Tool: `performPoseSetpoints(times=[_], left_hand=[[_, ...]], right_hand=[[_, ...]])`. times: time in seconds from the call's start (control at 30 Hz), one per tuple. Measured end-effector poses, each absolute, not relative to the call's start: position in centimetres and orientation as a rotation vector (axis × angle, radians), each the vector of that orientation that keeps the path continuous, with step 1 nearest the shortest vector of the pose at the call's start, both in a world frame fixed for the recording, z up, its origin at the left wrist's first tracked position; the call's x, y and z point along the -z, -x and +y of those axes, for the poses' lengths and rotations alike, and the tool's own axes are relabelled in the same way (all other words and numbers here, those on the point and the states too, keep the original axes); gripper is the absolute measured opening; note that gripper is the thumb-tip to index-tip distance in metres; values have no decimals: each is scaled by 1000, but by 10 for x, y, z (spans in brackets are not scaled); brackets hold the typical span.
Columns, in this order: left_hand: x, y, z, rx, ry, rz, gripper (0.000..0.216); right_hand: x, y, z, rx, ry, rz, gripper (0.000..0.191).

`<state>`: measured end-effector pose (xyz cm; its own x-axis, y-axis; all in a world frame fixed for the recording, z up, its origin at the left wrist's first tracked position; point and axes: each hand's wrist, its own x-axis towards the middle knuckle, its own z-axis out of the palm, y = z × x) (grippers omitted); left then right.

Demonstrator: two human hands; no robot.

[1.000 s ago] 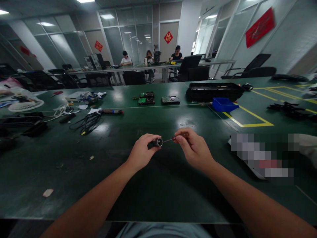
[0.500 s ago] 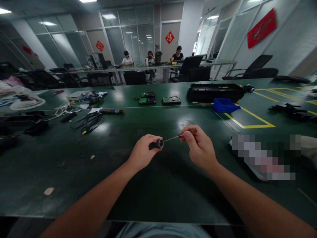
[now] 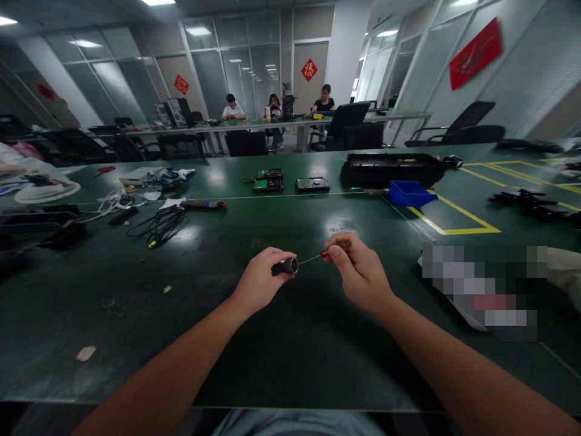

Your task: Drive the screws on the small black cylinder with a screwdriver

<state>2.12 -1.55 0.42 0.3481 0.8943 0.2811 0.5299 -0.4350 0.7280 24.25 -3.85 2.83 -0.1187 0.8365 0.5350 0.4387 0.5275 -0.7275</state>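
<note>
My left hand [image 3: 261,278] grips a short dark cylinder [image 3: 289,265] between thumb and fingers, its round, ringed end turned toward me and to the right. A screwdriver [image 3: 323,254] with a reddish-brown handle is pinched in my right hand [image 3: 361,269]. Its thin metal shaft slants down-left, and the tip reaches the cylinder's open end; whether it sits inside cannot be seen. Both hands are held above the green table [image 3: 272,351].
Circuit boards [image 3: 269,181] and a drive-like unit [image 3: 313,184] lie ahead. Right of them are a black housing [image 3: 393,169] and a blue bin [image 3: 411,194]. A corded tool [image 3: 203,205] and cables [image 3: 157,225] lie left. Several people sit at a far table.
My right hand has shifted slightly left, bringing the screwdriver closer to the cylinder. My left hand stays nearly in place, and the whole view has moved a little.
</note>
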Motion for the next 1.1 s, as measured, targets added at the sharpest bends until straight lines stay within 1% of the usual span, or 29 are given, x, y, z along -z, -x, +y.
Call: performPoseSetpoints(times=[0.4, 0.87, 1.1], left_hand=[[-6, -23, -17, -861, -2063, 1268, 38], [-6, -20, -14, -817, -1992, 1273, 37], [-2, -18, -8, -924, -1852, 1244, 39]], right_hand=[[-28, -241, -38, -480, 1117, -1742, 17], [-31, -243, -37, -425, 1199, -1728, 22], [-30, -244, -35, -406, 1227, -1736, 22]])
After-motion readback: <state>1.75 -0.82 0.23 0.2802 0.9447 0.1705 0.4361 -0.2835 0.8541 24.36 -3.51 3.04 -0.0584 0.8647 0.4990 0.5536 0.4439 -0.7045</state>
